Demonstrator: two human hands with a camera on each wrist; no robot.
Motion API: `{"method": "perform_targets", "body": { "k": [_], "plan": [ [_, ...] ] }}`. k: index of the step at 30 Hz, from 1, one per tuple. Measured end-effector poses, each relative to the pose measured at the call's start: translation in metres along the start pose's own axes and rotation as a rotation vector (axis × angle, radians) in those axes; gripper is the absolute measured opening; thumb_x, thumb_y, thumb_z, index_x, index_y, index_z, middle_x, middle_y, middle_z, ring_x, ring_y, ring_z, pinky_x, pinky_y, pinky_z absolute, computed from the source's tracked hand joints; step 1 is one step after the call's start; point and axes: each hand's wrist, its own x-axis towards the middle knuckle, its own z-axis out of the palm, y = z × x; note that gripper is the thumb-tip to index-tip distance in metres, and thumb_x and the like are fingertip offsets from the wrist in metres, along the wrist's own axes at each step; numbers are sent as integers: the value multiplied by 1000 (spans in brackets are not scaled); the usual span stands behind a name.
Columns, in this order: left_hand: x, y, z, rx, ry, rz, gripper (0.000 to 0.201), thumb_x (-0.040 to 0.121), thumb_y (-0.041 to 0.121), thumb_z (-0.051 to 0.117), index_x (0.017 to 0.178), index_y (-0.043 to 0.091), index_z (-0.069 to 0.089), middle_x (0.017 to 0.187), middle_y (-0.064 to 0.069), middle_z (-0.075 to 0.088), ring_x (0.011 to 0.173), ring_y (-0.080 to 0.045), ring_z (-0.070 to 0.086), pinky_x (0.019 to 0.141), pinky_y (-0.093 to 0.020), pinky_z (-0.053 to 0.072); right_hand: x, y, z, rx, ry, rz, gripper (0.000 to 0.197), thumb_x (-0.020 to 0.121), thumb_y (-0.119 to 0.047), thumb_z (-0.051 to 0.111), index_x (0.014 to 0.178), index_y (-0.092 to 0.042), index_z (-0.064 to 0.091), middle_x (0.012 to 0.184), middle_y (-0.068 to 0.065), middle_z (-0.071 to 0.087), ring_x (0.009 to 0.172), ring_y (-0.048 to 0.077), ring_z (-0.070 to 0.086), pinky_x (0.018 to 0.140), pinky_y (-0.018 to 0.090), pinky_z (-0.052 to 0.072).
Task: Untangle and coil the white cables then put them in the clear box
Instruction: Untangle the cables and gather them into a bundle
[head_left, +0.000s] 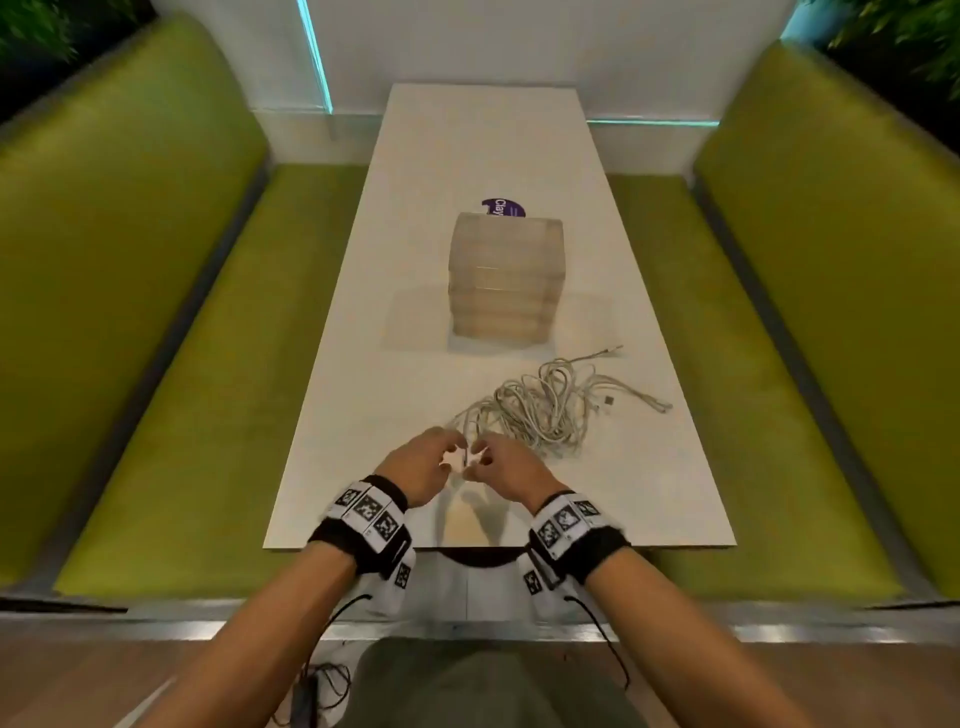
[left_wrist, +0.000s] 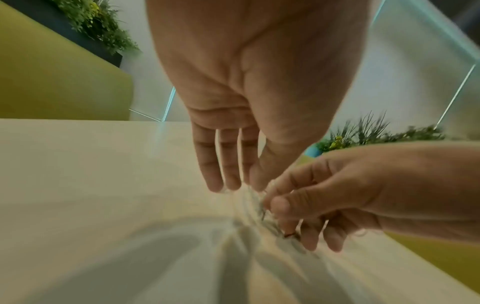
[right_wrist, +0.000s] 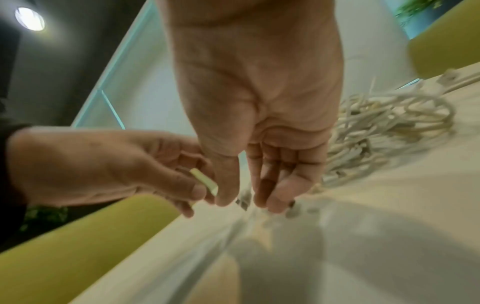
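Both hands meet at the worktop's (head_left: 363, 415) 6 o'clock edge: left hand (head_left: 415, 465) pinching a white plug (right_wrist: 205, 182), right hand (head_left: 506, 470) pinching cable. White cables (head_left: 545, 405) lie tangled at 2 o'clock; clear box (head_left: 504, 280) at 12. Best draw one end free slowly, feeding slack.

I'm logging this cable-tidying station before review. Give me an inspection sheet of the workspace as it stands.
Surface: long white table, bare at its far end.
Job's things: clear box at mid-table, nothing visibly inside; white cables in a tangled heap, front right of it.
Clutter: purple label behind the box.
Grippers: left hand pinches a white cable end; right hand pinches a strand beside it.
Cables: uncoiled, none boxed.
Surroundings: green benches on both sides.
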Motion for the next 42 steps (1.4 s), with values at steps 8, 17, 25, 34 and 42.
{"method": "perform_targets", "body": {
  "k": [8, 17, 25, 34, 42],
  "plan": [
    [20, -11, 15, 193, 67, -9, 60, 87, -9, 43, 136, 25, 47, 139, -2, 46, 122, -26, 46, 90, -43, 47, 5, -6, 15, -173, 201, -45, 17, 89, -17, 52, 94, -9, 66, 95, 11, 68, 89, 28, 63, 73, 35, 49],
    [28, -18, 21, 316, 209, 140, 15, 91, 15, 56, 104, 15, 64, 105, -3, 62, 102, -27, 52, 65, -36, 42, 14, 9, -1, 120, 7, -3, 19, 86, -12, 61, 104, -16, 56, 86, 3, 62, 80, 19, 59, 80, 35, 49],
    [2, 9, 12, -748, 456, 155, 16, 97, 17, 48, 90, 30, 52, 95, -3, 68, 93, -15, 63, 83, -23, 48, 8, 4, -6, 214, -37, -272, 53, 87, -11, 66, 133, -29, 48, 76, -15, 54, 64, 10, 50, 60, 15, 45],
    [-26, 49, -42, -1534, 555, 125, 21, 99, 21, 36, 86, 9, 47, 56, 0, 58, 64, -19, 64, 77, -31, 54, 19, -3, 5, 7, -74, -426, 7, 84, -23, 64, 88, -18, 60, 96, -3, 49, 84, 3, 50, 75, 21, 45],
    [-65, 18, -109, -1474, 832, 175, 19, 101, 21, 38, 86, 18, 50, 54, 9, 40, 46, -6, 30, 48, -19, 34, 33, 13, -29, 253, 128, -286, 19, 94, -5, 47, 86, -10, 64, 77, -3, 60, 64, 6, 54, 64, 25, 46]
  ]
}}
